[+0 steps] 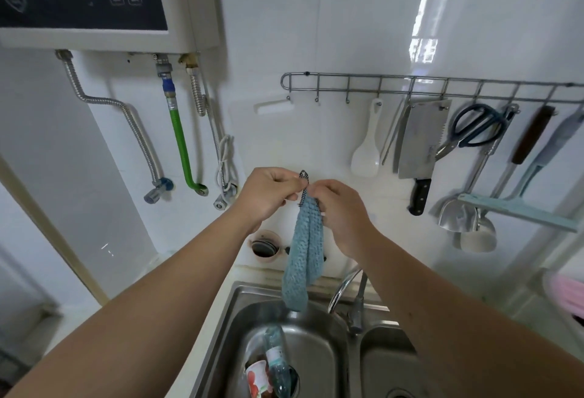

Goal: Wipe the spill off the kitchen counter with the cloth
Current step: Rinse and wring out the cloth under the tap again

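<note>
We hold the blue cloth (302, 255) up in front of the white wall, at the centre of our view, and it hangs down folded with its lower end over the left basin of the steel sink (316, 344). At its top is a dark speckled loop (304, 183). Our left hand (268, 195), at nine o'clock from the loop, pinches it with curled fingers, and our right hand (341, 211), at four o'clock from the loop, grips the top of the cloth just below. In the left basin, at six o'clock from the cloth, lie a clear bottle (276, 363) and a printed cup (257, 378). The tap (350, 296) stands at five o'clock. At two o'clock a wall rail (426, 88) carries a white rice paddle (366, 148), a cleaver (417, 148) and scissors (477, 127). A water heater (94, 2) hangs at eleven o'clock.
</note>
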A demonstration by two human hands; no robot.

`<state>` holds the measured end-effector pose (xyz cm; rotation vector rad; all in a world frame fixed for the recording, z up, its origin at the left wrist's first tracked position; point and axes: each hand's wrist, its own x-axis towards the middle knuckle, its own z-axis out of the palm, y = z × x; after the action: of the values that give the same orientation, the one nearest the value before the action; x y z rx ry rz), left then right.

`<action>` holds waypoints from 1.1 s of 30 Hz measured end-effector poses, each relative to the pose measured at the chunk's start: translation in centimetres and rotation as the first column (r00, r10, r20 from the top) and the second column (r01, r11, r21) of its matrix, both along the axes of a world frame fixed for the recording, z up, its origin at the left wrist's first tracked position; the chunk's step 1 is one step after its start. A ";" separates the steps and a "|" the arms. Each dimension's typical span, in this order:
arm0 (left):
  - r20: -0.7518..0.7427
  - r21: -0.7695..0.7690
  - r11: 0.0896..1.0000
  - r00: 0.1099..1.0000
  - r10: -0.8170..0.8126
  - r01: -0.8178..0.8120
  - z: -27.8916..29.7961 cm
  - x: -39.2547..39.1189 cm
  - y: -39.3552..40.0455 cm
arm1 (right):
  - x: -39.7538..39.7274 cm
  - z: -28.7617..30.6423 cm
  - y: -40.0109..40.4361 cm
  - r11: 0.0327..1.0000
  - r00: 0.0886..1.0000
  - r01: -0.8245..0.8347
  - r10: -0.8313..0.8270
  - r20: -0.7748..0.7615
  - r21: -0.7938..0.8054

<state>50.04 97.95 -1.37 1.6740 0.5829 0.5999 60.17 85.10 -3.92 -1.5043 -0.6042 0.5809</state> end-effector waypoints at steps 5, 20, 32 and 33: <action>-0.018 0.122 0.992 1.000 -0.024 0.026 3.7 2.4 0.5 | 2.5 2.7 0.6 0.999 0.999 0.013 -0.015 0.049 0.031; 0.072 0.161 0.982 0.993 0.093 -0.103 10.3 9.0 3.3 | 7.6 9.5 6.6 0.972 0.983 0.183 -0.186 0.006 0.145; 0.097 0.327 0.917 0.974 0.206 -0.226 9.2 10.8 4.0 | 7.4 8.5 8.8 0.920 0.952 0.299 -0.305 -0.016 0.254; 0.098 0.350 0.911 0.976 0.194 -0.217 9.1 11.0 3.8 | 7.5 8.3 8.6 0.911 0.946 0.316 -0.325 -0.010 0.265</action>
<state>61.01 101.75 7.76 1.9409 0.6378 0.9545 67.66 93.66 4.40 -1.3258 -0.4277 0.2099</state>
